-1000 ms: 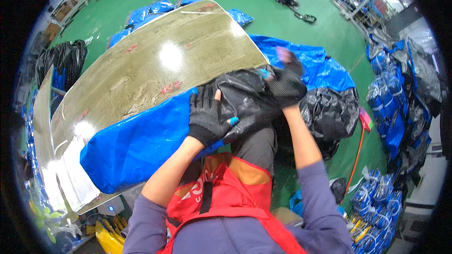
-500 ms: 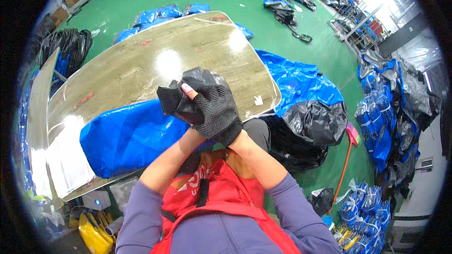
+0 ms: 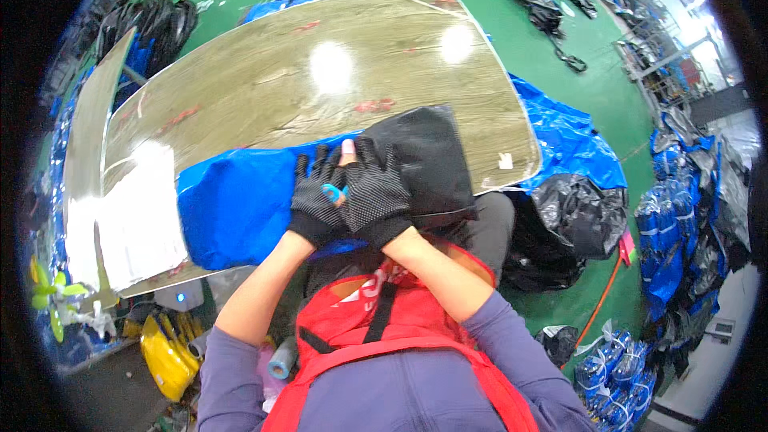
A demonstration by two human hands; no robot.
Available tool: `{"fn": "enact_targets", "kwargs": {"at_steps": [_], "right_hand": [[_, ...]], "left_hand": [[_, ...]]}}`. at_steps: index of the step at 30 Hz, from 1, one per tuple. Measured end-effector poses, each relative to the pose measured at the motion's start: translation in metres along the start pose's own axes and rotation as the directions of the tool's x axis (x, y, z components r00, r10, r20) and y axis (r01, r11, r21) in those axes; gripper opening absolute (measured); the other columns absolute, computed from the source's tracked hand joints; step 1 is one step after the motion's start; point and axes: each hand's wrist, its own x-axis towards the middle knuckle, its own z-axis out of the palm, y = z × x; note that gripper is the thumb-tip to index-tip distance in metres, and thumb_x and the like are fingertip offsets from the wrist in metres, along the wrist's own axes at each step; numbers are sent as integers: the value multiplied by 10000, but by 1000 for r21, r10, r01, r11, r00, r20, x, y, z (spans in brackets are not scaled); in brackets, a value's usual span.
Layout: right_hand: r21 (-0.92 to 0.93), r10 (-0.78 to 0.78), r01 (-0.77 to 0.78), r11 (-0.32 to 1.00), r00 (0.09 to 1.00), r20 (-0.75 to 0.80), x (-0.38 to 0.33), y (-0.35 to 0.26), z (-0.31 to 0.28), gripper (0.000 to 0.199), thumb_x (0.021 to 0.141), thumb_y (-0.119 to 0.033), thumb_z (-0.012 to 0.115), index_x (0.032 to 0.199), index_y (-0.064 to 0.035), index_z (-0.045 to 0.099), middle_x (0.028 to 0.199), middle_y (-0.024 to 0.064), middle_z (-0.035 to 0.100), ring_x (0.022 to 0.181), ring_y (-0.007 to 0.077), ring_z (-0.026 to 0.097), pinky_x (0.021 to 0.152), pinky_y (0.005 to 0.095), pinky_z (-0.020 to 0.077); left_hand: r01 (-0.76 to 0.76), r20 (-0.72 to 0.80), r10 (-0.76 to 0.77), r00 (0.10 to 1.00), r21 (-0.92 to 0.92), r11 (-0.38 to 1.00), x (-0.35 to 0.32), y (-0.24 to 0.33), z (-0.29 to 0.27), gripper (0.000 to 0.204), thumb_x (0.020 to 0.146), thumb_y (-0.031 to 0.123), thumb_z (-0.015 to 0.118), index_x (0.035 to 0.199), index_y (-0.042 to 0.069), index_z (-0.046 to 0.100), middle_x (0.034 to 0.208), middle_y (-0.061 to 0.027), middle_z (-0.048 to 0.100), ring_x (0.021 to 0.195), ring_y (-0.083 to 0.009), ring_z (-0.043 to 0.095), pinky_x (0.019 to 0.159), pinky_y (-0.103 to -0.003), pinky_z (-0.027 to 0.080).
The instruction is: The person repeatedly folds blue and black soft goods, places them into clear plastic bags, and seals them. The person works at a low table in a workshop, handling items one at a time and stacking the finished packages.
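Note:
On the table in front of me lies a flat sheet-like piece, perhaps a bag, with a blue part [image 3: 236,200] on the left and a black part [image 3: 432,164] on the right. My left hand [image 3: 318,198], in a black dotted glove, presses flat on it with fingers spread. Beside and partly over it, my right hand [image 3: 374,192] wears the same kind of glove and also lies flat, fingers pointing away from me. One bare thumb tip sticks out between the hands. Something light blue shows on the left hand. Neither hand grips the material.
The wood-patterned table [image 3: 264,104] has rounded corners. A white sheet [image 3: 144,228] is at its left end. Blue and black material [image 3: 588,208] hangs off the right side. Tied blue bundles [image 3: 616,376] and a dustpan with an orange handle [image 3: 604,300] are at right.
My hands were clasped together around the bunched black part above the table. Now the black part lies spread to the right and both hands rest flat. The view has shifted left.

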Motion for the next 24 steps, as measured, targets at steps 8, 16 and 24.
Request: {"fn": "enact_targets", "kwargs": {"at_steps": [8, 16, 24], "right_hand": [[-196, 206, -187, 963, 975, 85, 24, -26, 16, 885, 790, -505, 593, 1417, 49, 306, 1303, 326, 465, 1277, 451, 397, 1076, 636, 158], [-220, 165, -103, 970, 944, 286, 50, -62, 76, 692, 840, -584, 497, 1432, -237, 406, 1516, 249, 226, 1394, 517, 82, 1036, 722, -92], [-102, -319, 320, 942, 947, 28, 26, -36, 53, 557, 842, -457, 539, 1310, -154, 534, 1384, 199, 456, 1309, 411, 362, 1053, 692, 112]], "left_hand": [[567, -159, -551, 819, 370, 736, -104, -134, -50, 918, 815, 530, 594, 1468, 1, 223, 1523, -229, 215, 1427, -360, 175, 1129, -579, 120], [782, 475, -747, 466, -617, 95, -159, -175, -86, 772, 821, 498, 677, 1329, -31, 437, 1203, -186, 584, 1081, -257, 579, 906, -381, 491], [251, 434, -707, 559, -901, -355, -222, -108, -61, 666, 854, 317, 657, 1391, 34, 383, 1318, -149, 508, 1142, -302, 540, 974, -440, 458]]}}
